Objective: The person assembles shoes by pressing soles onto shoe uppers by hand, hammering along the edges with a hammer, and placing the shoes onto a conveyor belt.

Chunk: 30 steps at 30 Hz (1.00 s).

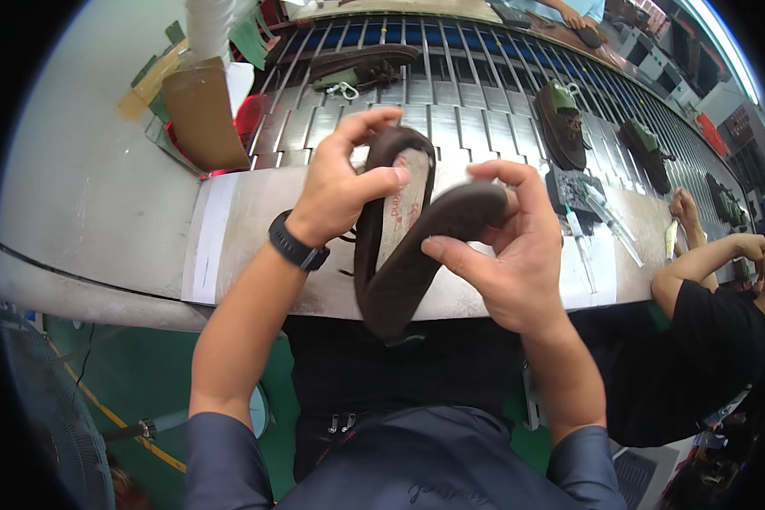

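A dark brown shoe upper (371, 221) is in my left hand (336, 174), its pale underside with red print turned up toward me. My left fingers wrap round its far end, and the thumb presses on the pale underside. A dark brown shoe sole (438, 242) is pinched by its upper right end in my right hand (523, 246), thumb on the near face. The two pieces meet at the lower end and spread apart in a V above. A black watch (297, 244) is on my left wrist. Both pieces are held above the table edge.
A slatted metal conveyor (467, 102) carries several brown shoes, including one (561, 127) at the right. Syringes (608, 212) lie by a dark block (572, 189). A cardboard piece (200, 115) stands at left. A co-worker (714, 314) is at right; another person's hand (574, 17) shows beyond.
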{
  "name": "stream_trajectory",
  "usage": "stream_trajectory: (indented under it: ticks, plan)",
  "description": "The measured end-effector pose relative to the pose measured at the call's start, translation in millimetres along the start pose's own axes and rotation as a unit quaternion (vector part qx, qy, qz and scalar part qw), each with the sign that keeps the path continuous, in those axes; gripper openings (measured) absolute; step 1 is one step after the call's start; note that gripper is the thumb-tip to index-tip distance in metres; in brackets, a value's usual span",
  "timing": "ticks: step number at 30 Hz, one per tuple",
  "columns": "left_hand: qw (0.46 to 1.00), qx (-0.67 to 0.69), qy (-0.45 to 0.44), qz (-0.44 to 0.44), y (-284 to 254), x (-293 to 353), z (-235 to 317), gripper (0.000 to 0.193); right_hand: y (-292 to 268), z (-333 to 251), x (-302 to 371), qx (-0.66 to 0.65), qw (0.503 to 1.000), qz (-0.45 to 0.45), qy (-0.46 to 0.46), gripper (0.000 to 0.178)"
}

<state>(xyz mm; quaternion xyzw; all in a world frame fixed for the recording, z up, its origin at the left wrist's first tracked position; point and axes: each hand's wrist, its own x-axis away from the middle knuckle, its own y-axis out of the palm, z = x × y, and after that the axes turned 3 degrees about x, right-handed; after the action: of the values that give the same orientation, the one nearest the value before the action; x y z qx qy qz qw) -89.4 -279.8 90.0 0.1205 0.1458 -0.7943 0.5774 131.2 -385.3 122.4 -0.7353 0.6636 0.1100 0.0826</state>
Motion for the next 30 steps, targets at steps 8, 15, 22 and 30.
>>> stream_trajectory:
  ticks: [8,15,22,30]
  plan:
    - [0.973,-0.141,0.165,0.072,-22,48,64,0.063,66,45,8,0.050,0.953,0.071,-0.291,0.089]
    - [0.934,-0.226,0.267,0.072,-29,57,62,0.100,75,32,8,0.187,0.906,0.085,-0.370,0.075]
    - [0.929,-0.236,0.278,0.066,-20,55,66,0.096,71,32,18,0.203,0.912,0.076,-0.348,0.075]
    - [0.922,-0.248,0.289,0.064,-19,53,70,0.094,69,26,16,0.241,0.897,0.070,-0.364,0.070]
